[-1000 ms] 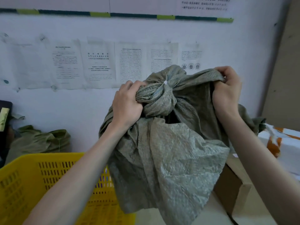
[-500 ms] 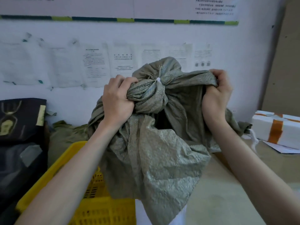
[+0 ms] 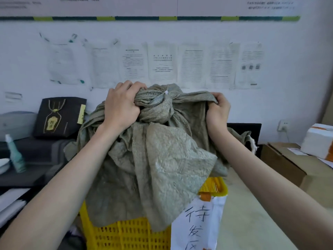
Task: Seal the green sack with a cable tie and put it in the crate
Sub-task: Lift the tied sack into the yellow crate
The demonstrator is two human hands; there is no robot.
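Hanging over the yellow crate (image 3: pixel 126 233), the green sack (image 3: pixel 162 159) is gripped at its tied top by the left hand (image 3: pixel 120 107) and pinched by the right hand (image 3: pixel 218 109).

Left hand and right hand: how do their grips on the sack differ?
The left hand grips the bunched neck of the green sack beside the white cable tie. The right hand pinches a loose flap farther out and slightly lower. Both are curled round fabric, above the yellow crate.

Handwritten black characters 待发区 run down the white paper sign (image 3: pixel 197 224) on the yellow crate (image 3: pixel 126 235); print on the wall sheets (image 3: pixel 162 64) is too blurred to read.
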